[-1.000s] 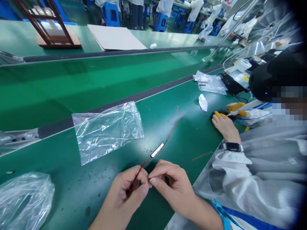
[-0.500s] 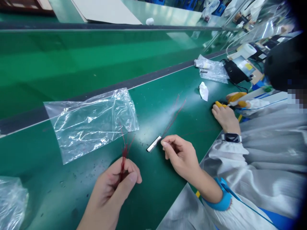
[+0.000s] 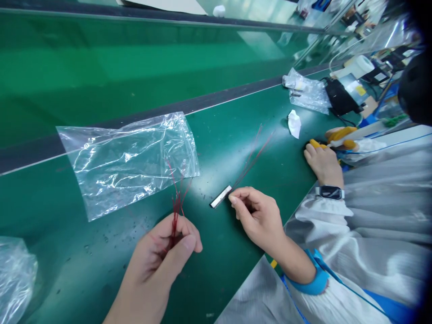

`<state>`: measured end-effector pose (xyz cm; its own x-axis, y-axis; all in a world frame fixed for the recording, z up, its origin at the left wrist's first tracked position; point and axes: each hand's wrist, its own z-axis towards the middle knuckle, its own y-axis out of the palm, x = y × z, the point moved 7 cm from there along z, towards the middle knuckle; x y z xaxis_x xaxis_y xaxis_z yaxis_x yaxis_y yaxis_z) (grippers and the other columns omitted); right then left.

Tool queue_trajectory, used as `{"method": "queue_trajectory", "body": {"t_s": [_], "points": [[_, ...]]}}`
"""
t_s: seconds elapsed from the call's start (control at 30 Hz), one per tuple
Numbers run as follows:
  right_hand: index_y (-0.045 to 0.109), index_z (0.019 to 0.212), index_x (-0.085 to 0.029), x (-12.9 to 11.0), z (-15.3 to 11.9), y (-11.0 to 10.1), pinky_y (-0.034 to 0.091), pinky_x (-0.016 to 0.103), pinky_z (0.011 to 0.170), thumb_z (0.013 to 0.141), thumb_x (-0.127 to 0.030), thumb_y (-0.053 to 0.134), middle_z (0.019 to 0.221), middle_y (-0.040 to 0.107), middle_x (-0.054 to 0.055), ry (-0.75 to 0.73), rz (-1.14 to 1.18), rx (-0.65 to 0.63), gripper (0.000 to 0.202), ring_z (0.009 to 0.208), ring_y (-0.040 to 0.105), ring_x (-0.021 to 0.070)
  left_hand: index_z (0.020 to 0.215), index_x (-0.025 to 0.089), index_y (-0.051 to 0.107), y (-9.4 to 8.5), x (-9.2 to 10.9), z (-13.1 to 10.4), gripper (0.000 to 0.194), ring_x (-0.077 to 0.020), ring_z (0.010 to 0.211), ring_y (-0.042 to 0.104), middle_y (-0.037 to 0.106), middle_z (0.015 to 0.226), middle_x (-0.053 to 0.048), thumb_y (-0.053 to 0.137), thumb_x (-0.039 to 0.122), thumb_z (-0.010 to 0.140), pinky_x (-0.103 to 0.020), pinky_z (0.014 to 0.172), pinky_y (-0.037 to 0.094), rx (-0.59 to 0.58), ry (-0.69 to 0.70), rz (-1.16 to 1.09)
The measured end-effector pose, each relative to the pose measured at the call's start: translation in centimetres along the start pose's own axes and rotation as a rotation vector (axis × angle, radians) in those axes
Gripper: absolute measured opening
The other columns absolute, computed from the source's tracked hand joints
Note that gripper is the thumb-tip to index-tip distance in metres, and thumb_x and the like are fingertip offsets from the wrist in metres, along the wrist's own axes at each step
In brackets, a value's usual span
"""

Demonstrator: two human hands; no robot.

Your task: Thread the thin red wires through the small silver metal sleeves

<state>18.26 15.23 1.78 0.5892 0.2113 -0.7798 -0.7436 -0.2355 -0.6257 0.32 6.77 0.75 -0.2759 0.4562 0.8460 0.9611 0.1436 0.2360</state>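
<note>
My left hand (image 3: pixel 158 265) is closed around a bundle of thin red wires (image 3: pixel 175 211), whose loose ends fan upward past the forefinger. With thumb and forefinger, my right hand (image 3: pixel 258 218) pinches the near end of a slim connector strip (image 3: pixel 221 196), white on top with a dark, pin-like edge. Two thin red wires (image 3: pixel 253 159) run from beside those fingertips up and to the right over the green bench. The strip stays apart from the left hand's wires. What lies inside my left palm is partly hidden.
A clear plastic bag (image 3: pixel 135 166) lies flat behind my left hand; another crumpled bag (image 3: pixel 15 279) is at lower left. A white scrap (image 3: pixel 294 124) sits farther right. A co-worker's hand (image 3: pixel 324 166) with a watch rests at the bench edge, near a yellow-handled tool.
The view has shifted slightly, so the bench items sit a little higher in it. Both hands keep their grips, and the wires in my left hand have spread a bit more.
</note>
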Motion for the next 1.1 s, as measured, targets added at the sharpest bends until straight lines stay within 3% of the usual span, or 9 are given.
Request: {"method": "queue_trajectory", "body": {"t_s": [0.4,0.73,1.1], "points": [[0.070,0.082,-0.019,-0.7,0.3,0.0,0.042,0.025,0.050,0.093,-0.017,0.060,0.074,0.071,0.002,-0.074,-0.065,0.010,0.015,0.053,0.055,0.0123,0.072,0.021,0.058,-0.2,-0.5,-0.5,0.025,-0.0100,0.051,0.030,0.056,0.072,0.001,0.057,0.035,0.093,-0.024,0.048,0.028,-0.028,-0.040,-0.028],[0.072,0.087,-0.020,-1.1,0.2,-0.1,0.045,0.026,0.052,0.091,-0.019,0.063,0.066,0.065,0.000,-0.088,-0.054,0.038,0.010,0.053,0.054,0.0129,0.072,0.022,0.061,-0.2,-0.5,0.0,0.025,-0.0096,0.050,0.030,0.057,0.072,0.001,0.059,0.036,0.092,-0.024,0.047,0.027,-0.016,-0.029,-0.034],[0.065,0.088,-0.020,-0.1,-0.1,-0.3,0.042,0.023,0.043,0.084,-0.022,0.071,0.064,0.061,-0.003,0.003,0.055,0.073,0.007,0.047,0.052,0.0104,0.070,0.020,0.059,-0.3,-0.4,-0.1,0.025,-0.0092,0.049,0.027,0.056,0.070,0.000,0.063,0.037,0.089,-0.024,0.046,0.025,-0.021,-0.022,-0.064]]}}
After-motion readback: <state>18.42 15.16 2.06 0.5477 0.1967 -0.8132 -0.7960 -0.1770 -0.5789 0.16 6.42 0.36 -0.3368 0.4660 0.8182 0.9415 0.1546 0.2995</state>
